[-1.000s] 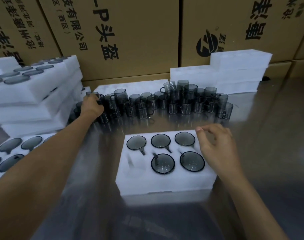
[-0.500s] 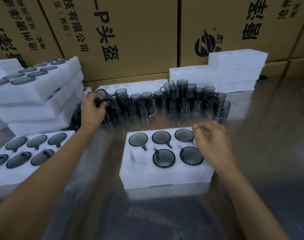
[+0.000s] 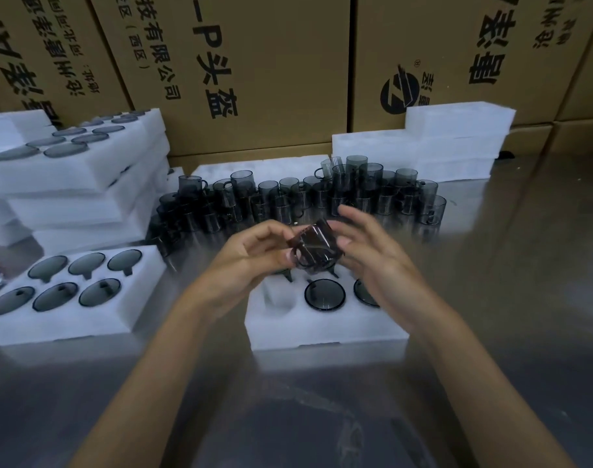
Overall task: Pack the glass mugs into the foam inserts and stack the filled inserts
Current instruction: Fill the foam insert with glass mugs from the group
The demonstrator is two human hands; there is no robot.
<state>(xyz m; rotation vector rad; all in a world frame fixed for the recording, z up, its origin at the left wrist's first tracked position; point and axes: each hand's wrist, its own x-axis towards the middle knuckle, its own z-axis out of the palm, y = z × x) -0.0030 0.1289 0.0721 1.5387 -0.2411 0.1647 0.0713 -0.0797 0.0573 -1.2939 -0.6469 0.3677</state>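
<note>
A tilted smoky glass mug [image 3: 317, 248] hangs above the white foam insert [image 3: 325, 327] in front of me. My left hand [image 3: 254, 253] grips it by the handle side. My right hand [image 3: 372, 244] is at the mug's right side with fingers spread, touching or nearly touching it. The insert holds several mugs; its front-left pocket [image 3: 279, 297] is empty, and my hands hide the back row. A crowd of loose glass mugs [image 3: 305, 197] stands on the table behind.
A filled foam insert [image 3: 65, 292] lies at the left, with a stack of filled inserts [image 3: 72, 177] behind it. Empty foam pieces [image 3: 433, 143] are piled at the back right. Printed cardboard boxes [image 3: 254, 72] wall off the rear. The steel table [image 3: 507, 265] extends right.
My left hand took a mug from the loose group at the back left and carried it over the insert. My right hand rose from the insert's right edge to meet it.
</note>
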